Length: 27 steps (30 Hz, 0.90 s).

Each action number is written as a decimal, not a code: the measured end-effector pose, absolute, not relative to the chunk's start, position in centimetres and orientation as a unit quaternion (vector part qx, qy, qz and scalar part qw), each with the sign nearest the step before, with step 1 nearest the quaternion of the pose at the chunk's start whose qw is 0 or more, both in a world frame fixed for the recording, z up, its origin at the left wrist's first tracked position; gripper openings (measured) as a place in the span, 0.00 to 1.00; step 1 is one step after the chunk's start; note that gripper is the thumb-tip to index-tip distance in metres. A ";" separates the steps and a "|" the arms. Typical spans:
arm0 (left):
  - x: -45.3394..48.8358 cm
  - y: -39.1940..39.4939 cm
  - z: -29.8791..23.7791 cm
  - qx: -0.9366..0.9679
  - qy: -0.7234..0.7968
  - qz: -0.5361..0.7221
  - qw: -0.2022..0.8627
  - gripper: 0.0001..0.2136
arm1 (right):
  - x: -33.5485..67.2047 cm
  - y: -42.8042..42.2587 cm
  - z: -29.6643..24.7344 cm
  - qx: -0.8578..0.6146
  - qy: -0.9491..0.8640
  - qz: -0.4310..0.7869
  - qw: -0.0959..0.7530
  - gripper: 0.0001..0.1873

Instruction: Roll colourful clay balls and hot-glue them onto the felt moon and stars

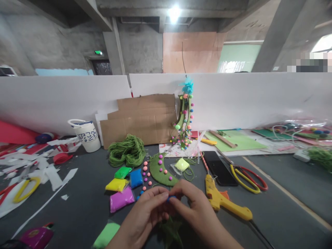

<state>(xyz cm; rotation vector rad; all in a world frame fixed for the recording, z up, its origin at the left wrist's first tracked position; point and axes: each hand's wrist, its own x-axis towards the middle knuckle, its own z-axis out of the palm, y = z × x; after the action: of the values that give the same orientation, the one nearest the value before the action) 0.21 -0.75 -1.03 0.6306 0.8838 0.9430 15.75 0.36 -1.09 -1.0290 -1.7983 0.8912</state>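
Over the front of the table, my left hand (150,205) and my right hand (193,200) meet, fingertips pinched together around a small piece of blue clay (171,198). Most of that piece is hidden by the fingers. Just beyond them lies a green yarn-wrapped crescent (162,171) dotted with purple and pink balls. Small clay balls (145,168) in pink, purple and blue line its left side. Beneath my hands a dark green, star-like shape (171,231) shows in part. Left of my hands are soft clay packets, among them a blue one (136,178) and a purple one (122,199).
A yellow glue gun (225,200), a black phone (219,167) and scissors (249,178) lie at right. Green yarn (127,150) sits before cardboard (137,124). A decorated hanging piece (185,117) stands at the back. Paper scraps (53,176) and a white bucket (86,136) occupy the left.
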 end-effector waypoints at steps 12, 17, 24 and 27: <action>0.3 -0.6 -1.5 0.321 0.413 0.439 0.731 0.10 | 15.3 0.1 -1.5 -0.444 -0.703 0.370 0.415 0.01; 0.5 -0.4 -1.3 0.379 0.425 0.425 0.704 0.12 | 15.2 -0.1 -1.6 -0.454 -0.703 0.351 0.420 0.05; 0.6 -0.9 -0.6 0.391 0.438 0.466 0.662 0.08 | 15.8 0.9 -2.5 -0.485 -0.689 0.297 0.449 0.06; 0.5 -1.0 -0.4 0.330 0.422 0.499 0.681 0.06 | 16.6 2.0 -3.1 -0.505 -0.665 0.279 0.475 0.06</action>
<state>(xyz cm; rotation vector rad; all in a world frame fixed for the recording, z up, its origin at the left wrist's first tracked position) 0.51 -1.00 -0.38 0.7417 0.9469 1.1210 16.56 2.05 -3.07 -1.2339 -1.6264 0.6814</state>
